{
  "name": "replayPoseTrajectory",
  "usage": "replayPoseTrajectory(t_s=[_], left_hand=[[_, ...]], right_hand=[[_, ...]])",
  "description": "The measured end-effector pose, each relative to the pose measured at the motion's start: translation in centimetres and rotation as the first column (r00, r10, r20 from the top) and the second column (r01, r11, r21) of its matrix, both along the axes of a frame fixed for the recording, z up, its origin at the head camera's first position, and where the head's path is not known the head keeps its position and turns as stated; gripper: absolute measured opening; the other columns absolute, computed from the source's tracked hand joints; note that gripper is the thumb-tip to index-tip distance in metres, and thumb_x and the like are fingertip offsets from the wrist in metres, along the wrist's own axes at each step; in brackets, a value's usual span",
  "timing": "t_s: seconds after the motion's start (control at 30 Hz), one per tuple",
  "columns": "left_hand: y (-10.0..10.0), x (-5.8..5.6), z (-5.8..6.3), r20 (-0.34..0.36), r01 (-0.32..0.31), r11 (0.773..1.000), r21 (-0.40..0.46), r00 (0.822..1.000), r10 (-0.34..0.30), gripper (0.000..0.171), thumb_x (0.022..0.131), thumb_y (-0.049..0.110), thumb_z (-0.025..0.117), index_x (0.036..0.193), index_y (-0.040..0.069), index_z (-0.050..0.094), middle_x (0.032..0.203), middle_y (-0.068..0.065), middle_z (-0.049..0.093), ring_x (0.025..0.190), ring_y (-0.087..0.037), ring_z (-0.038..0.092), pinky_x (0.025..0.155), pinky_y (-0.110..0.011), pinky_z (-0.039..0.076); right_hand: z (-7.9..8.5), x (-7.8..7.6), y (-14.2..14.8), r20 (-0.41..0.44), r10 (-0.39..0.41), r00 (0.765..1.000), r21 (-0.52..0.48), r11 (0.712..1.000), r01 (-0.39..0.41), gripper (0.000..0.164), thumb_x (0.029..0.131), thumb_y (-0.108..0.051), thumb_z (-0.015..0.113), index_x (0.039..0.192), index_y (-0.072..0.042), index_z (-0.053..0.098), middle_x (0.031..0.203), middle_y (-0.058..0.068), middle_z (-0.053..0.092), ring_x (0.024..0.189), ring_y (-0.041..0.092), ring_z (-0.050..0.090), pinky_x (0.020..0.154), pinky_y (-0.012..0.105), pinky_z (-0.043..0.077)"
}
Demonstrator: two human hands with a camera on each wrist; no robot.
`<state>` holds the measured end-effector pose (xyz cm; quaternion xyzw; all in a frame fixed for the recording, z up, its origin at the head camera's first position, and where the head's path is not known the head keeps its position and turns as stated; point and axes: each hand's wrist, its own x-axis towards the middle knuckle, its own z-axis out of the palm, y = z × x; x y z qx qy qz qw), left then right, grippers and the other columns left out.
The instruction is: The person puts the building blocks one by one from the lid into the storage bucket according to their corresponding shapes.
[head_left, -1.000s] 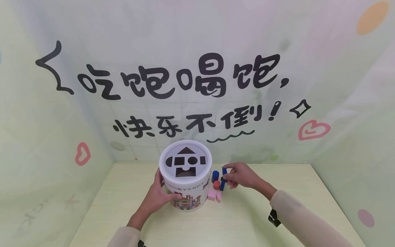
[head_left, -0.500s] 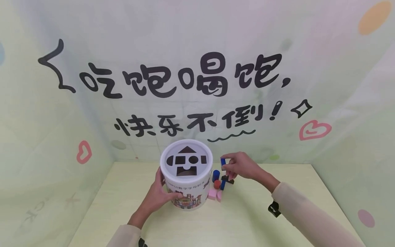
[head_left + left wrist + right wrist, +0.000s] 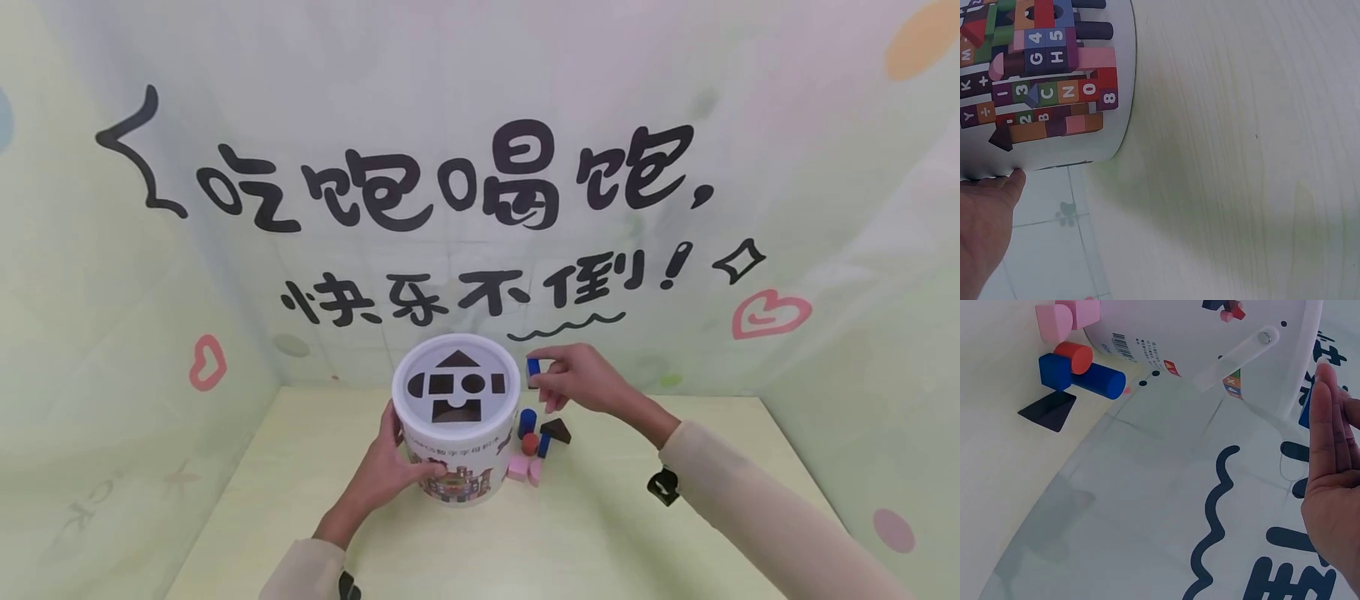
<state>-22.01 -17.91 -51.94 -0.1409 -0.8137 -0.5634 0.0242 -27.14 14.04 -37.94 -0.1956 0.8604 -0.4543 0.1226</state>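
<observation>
A white shape-sorter bucket (image 3: 459, 471) with printed toy blocks on its side stands on the table, its lid (image 3: 457, 428) cut with differently shaped holes. My left hand (image 3: 386, 467) holds its left side, thumb at the front, the other fingers mostly hidden behind. Just right of the lid, raised above the table, my right hand (image 3: 588, 379) pinches a small blue block (image 3: 533, 372) between thumb and fingertips. Only an edge of that block shows past the fingers in the right wrist view.
Beside the bucket's right side lie a blue cylinder (image 3: 528, 422), a red cylinder (image 3: 530, 444), another blue block (image 3: 543, 447), a dark triangular block (image 3: 557, 430) and pink blocks (image 3: 517, 467). A lettered fabric wall (image 3: 480, 350) stands close behind. The bucket's clear handle (image 3: 1235, 359) hangs at its side.
My right hand has lifted the blue block up from beside the other blocks and moved it slightly left, to lid height. The dark triangular block is now uncovered. My left hand stays on the bucket.
</observation>
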Motion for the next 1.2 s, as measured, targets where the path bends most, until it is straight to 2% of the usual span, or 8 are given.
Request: replayPoseTrajectory(t_s=[0.07,0.2,0.33,0.53,0.6,0.73,0.93,1.2], left_hand=[[0.3,0.5,1.0,0.000,0.004,1.000,-0.003,1.000,-0.004,0.124,0.063,0.028,0.092,0.155,0.027,0.008,0.146,-0.006,0.042,0.137,-0.034,0.039,0.112,-0.060,0.031],[0.7,1.3,3.0,0.004,0.015,1.000,-0.011,1.000,-0.015,0.121,0.065,0.019,0.091,0.154,0.013,0.009,0.145,-0.014,0.042,0.136,-0.040,0.039,0.112,-0.060,0.032],[0.6,1.1,2.4,-0.007,0.016,0.999,-0.028,1.000,-0.017,0.121,0.065,0.019,0.091,0.154,0.010,0.009,0.145,-0.015,0.042,0.135,-0.041,0.040,0.111,-0.061,0.033],[0.3,-0.2,-0.1,-0.021,0.007,1.000,-0.017,1.000,-0.008,0.125,0.063,0.024,0.093,0.155,0.020,0.008,0.146,-0.009,0.042,0.136,-0.037,0.040,0.112,-0.062,0.031],[0.1,-0.3,-0.4,-0.023,0.010,1.000,-0.015,1.000,-0.010,0.125,0.063,0.027,0.093,0.155,0.022,0.008,0.146,-0.006,0.042,0.136,-0.035,0.040,0.112,-0.060,0.032],[0.0,-0.2,-0.6,-0.025,0.002,1.000,-0.012,1.000,-0.002,0.126,0.062,0.031,0.093,0.155,0.024,0.009,0.147,-0.003,0.041,0.137,-0.034,0.040,0.112,-0.058,0.033],[0.0,-0.3,-0.5,-0.028,-0.001,1.000,-0.007,1.000,0.001,0.127,0.061,0.031,0.093,0.156,0.020,0.009,0.146,-0.003,0.042,0.136,-0.034,0.041,0.111,-0.059,0.033],[0.0,-0.3,-0.5,-0.036,-0.001,1.000,-0.005,0.999,0.001,0.128,0.060,0.031,0.094,0.155,0.021,0.009,0.145,-0.002,0.043,0.136,-0.033,0.041,0.111,-0.059,0.033]], right_hand=[[0.3,0.1,-0.4,0.018,0.003,1.000,-0.027,1.000,-0.002,0.045,0.091,-0.014,0.068,0.132,0.000,0.057,0.070,0.007,0.069,0.060,0.021,0.069,0.062,0.036,0.063],[0.2,-0.1,-1.3,0.075,-0.007,0.997,-0.079,0.997,0.013,0.043,0.090,-0.012,0.069,0.131,-0.001,0.059,0.070,0.009,0.069,0.060,0.021,0.069,0.062,0.038,0.063],[-0.5,-0.5,-2.0,0.119,-0.015,0.993,-0.102,0.994,0.027,0.043,0.090,-0.013,0.069,0.130,-0.003,0.060,0.070,0.011,0.070,0.058,0.020,0.068,0.061,0.038,0.063],[-0.5,-0.9,-3.0,0.124,-0.033,0.992,-0.126,0.991,0.049,0.042,0.089,-0.011,0.070,0.128,-0.002,0.061,0.067,0.011,0.068,0.054,0.020,0.067,0.060,0.041,0.062],[-0.6,-0.9,-3.3,0.128,-0.032,0.991,-0.122,0.991,0.048,0.041,0.088,-0.011,0.071,0.127,-0.002,0.062,0.065,0.010,0.067,0.053,0.020,0.067,0.059,0.040,0.062],[-0.8,-0.9,-4.0,0.148,-0.038,0.988,-0.105,0.993,0.054,0.041,0.087,-0.012,0.072,0.127,-0.003,0.063,0.064,0.010,0.066,0.051,0.019,0.066,0.057,0.040,0.062],[-0.9,-1.0,-4.3,0.173,-0.083,0.981,-0.084,0.992,0.099,0.041,0.086,-0.011,0.073,0.126,-0.005,0.064,0.064,0.012,0.066,0.049,0.019,0.066,0.057,0.041,0.062],[-1.0,-1.2,-4.3,0.195,-0.098,0.976,-0.076,0.991,0.114,0.043,0.085,-0.011,0.074,0.126,-0.004,0.064,0.065,0.013,0.067,0.050,0.020,0.066,0.058,0.042,0.062]])
